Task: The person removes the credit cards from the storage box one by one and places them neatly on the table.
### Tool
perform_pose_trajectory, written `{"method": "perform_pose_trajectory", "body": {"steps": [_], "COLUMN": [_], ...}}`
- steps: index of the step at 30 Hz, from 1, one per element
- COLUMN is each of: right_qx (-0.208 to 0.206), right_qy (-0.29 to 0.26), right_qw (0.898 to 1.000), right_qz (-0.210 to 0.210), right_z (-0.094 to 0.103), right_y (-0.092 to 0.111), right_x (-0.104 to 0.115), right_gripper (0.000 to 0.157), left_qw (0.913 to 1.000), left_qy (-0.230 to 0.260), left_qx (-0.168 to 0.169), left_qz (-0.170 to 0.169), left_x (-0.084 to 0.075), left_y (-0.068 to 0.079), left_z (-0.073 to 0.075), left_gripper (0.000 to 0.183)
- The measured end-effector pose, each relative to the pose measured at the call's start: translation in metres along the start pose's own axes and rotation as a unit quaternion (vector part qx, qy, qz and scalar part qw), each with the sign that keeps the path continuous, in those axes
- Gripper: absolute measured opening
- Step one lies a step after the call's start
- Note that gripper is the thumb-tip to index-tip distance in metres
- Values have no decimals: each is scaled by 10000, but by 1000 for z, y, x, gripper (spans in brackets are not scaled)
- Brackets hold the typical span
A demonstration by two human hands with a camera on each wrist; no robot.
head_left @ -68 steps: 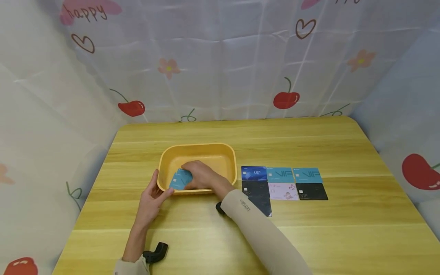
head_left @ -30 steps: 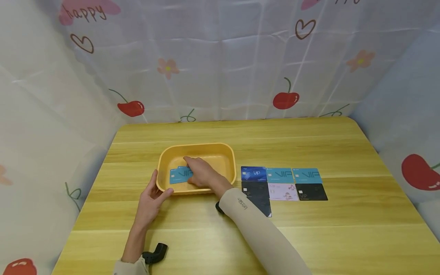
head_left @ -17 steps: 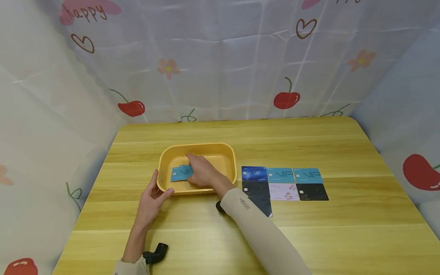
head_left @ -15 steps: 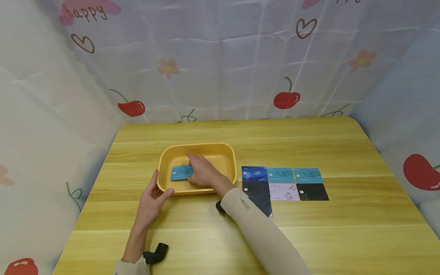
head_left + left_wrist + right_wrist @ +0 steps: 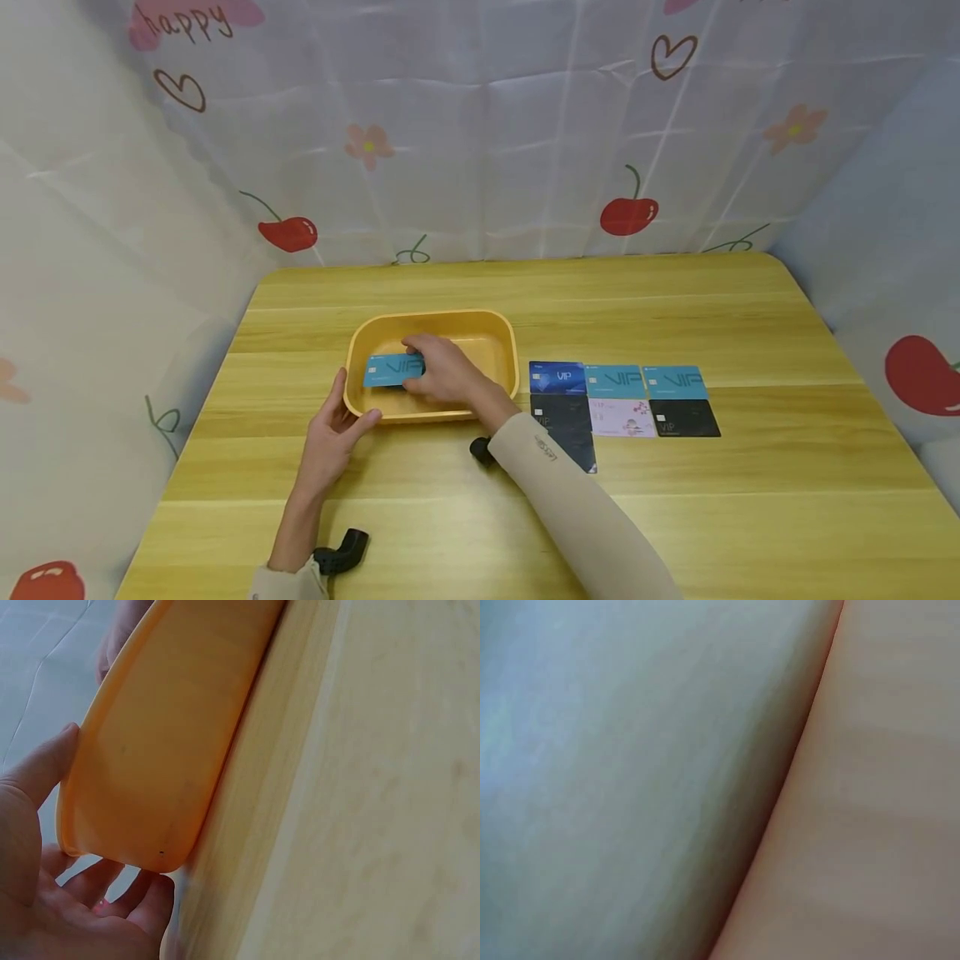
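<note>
A yellow plastic tray [image 5: 487, 358] stands on the wooden table. My left hand [image 5: 330, 437] steadies its near left corner; in the left wrist view, the thumb [image 5: 52, 761] lies at the rim and the fingers bend against the outer wall. Inside the tray, my right hand [image 5: 450, 375] pinches a light blue VIP card [image 5: 386, 371] by its right end. A dark strip shows under that card's lower edge. The right wrist view shows only blurred pale surfaces close to the lens.
Right of the tray, cards lie in rows: a dark blue VIP card [image 5: 557, 377], two light blue ones [image 5: 613, 382], a pink card [image 5: 622, 418] and black cards [image 5: 682, 419]. The right sleeve [image 5: 577, 500] partly covers a lower black card. A patterned curtain [image 5: 480, 167] hangs behind the table.
The overlapping light blue cards in the right hand have come together, so a single one shows, now level and slightly further left. The left hand has stayed at the tray corner.
</note>
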State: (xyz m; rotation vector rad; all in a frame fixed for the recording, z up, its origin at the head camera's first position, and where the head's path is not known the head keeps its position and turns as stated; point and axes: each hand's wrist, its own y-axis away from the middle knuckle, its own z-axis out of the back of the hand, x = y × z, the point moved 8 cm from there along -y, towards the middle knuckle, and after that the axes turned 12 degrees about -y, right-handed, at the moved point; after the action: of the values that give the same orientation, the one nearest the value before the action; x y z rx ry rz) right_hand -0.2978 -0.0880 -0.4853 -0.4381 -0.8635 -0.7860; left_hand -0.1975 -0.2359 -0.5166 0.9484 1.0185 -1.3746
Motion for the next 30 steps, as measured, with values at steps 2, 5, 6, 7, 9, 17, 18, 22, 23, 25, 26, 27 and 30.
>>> {"method": "perform_pose_trajectory", "body": {"steps": [2, 5, 6, 7, 9, 17, 18, 22, 23, 25, 26, 27, 30], "right_qx": [-28, -70, -86, -107, -153, -296, -328, -458, -482, -508, -511, -517, -541], "right_qy": [-31, -76, -94, -111, -143, -372, -418, -495, -501, -454, -430, -392, -321], "right_qw": [10000, 9999, 9998, 9997, 9996, 9985, 9982, 9971, 9968, 9968, 9967, 9967, 9962], "right_qz": [61, 136, 155, 175, 197, 270, 284, 361, 383, 426, 454, 490, 608], "right_z": [1, 3, 4, 5, 7, 15, 17, 23, 25, 27, 28, 29, 33], "right_y": [1, 2, 2, 3, 4, 15, 17, 25, 27, 31, 34, 36, 43], "right_x": [2, 4, 5, 6, 7, 13, 14, 15, 15, 16, 16, 16, 20], "right_gripper": [62, 62, 62, 63, 62, 60, 60, 59, 58, 56, 56, 55, 54], "left_qw": [10000, 10000, 10000, 10000, 10000, 10000, 10000, 9999, 10000, 9999, 9999, 9999, 9998], "left_qy": [16, 35, 37, 41, 44, -29, -39, -52, -48, -73, -75, -87, -117], "left_qx": [13, 25, 26, 23, 8, 22, 20, 6, 6, 7, -1, -17, -52], "left_qz": [-26, -41, -38, -37, -29, 71, 88, 87, 85, 96, 105, 108, 147], "left_x": [-1, -1, -1, -1, 0, 0, 0, 0, 0, 0, 0, 0, 1], "left_y": [0, 0, 0, 0, 0, -1, -1, -1, -1, -1, -1, -1, -1], "left_z": [0, 0, 0, 0, 0, -1, -1, -1, -1, -1, -1, -1, 0], "left_gripper": [86, 86, 86, 86, 86, 86, 86, 86, 86, 86, 86, 86, 86]}}
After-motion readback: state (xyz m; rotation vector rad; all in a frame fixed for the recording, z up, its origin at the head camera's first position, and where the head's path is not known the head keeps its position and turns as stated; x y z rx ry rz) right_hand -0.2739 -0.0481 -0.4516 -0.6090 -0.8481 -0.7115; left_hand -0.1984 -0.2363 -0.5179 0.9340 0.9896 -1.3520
